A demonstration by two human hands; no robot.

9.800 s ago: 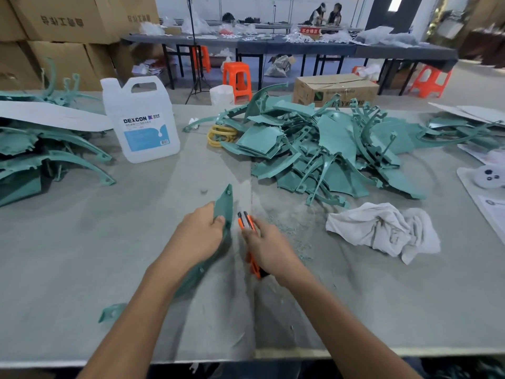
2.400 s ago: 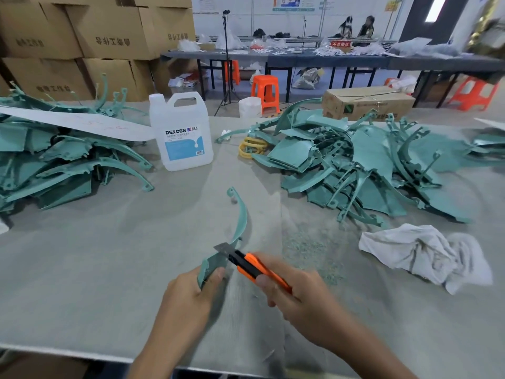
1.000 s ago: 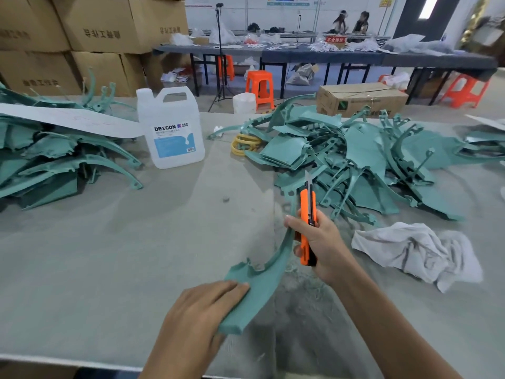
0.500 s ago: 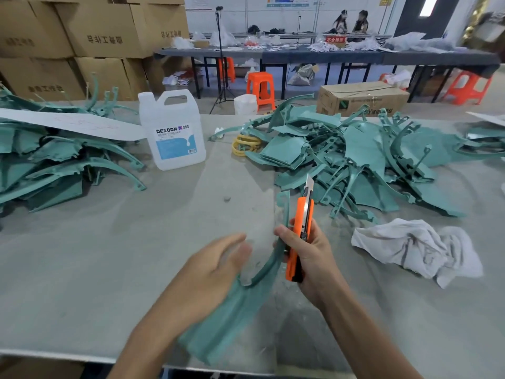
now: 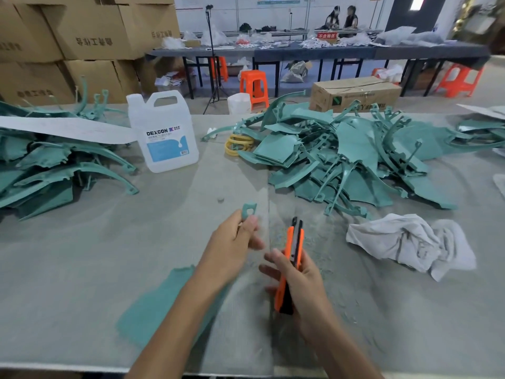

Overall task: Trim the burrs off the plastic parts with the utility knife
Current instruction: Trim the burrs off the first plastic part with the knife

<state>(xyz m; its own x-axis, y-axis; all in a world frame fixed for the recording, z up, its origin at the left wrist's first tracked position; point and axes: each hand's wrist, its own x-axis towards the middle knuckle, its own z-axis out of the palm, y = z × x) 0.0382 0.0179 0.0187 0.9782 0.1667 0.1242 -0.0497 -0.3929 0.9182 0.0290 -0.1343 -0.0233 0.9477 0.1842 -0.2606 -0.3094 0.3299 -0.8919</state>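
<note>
At the table's (image 5: 82,269) near edge, left hand (image 5: 232,247) grips the part (image 5: 155,302), right hand (image 5: 300,283) clasps the knife (image 5: 293,242), blade seemingly off the plastic: between cuts. Next, blade must meet a burred edge.

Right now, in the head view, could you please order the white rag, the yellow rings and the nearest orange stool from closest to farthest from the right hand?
1. White rag, on the table just right of the right hand.
2. Yellow rings, farther up the table, beside the green parts pile.
3. Orange stool, on the floor beyond the table.
</note>
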